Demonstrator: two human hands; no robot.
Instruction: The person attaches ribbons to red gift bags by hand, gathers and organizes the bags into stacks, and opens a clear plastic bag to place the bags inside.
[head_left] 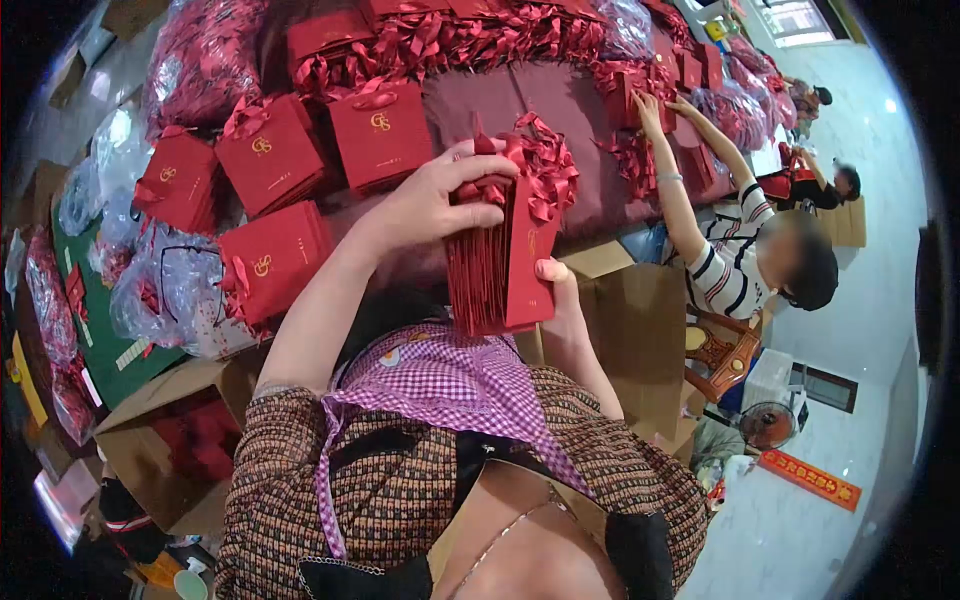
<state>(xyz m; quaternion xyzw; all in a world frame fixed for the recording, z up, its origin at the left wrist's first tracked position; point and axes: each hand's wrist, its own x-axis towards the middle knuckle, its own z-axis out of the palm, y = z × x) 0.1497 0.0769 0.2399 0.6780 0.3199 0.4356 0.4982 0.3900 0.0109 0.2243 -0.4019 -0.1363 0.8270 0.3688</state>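
A thick stack of red paper gift bags (478, 275) stands upright in front of my chest, ribbon handles on top. My left hand (450, 192) is closed at the stack's upper left, its fingers and thumb around the ribbons and top edges. At the lower right, my right hand (562, 292) grips the stack, the thumb on the front bag; its other fingers are hidden behind. Red satin ribbons (545, 175) bunch over the top right. Beyond my left hand lie several piles of similar bags, one pile (380, 135) nearest, with gold lettering.
A dark red cloth (480, 100) covers the table, with rows of ribboned bags (440, 40) along its far side. Open cardboard boxes (165, 440) (630, 330) stand at both sides. A co-worker (750, 245) handles bags at the right. Clear plastic bags (165, 285) lie left.
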